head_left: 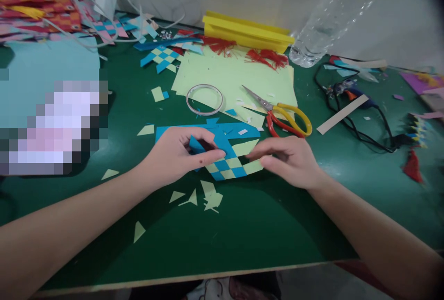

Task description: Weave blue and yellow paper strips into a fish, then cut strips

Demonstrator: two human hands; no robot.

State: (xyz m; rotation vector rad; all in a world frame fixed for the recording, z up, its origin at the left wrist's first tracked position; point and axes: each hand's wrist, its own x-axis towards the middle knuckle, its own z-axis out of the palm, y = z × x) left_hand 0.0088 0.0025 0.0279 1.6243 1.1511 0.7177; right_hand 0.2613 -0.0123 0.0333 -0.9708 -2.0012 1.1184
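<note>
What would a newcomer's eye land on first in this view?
Probably the blue and pale green woven paper piece at the centre, held by the left hand, with the right hand close to its pale green strips. After that, likely the red-and-yellow-handled scissors just beyond the right hand, and the large clear bottle at the back right.

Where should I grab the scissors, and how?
Probably best by the yellow handle and red handle of the scissors, coming from the near right: the loops lie towards the right hand, while the pointed blades aim away to the left.
</note>
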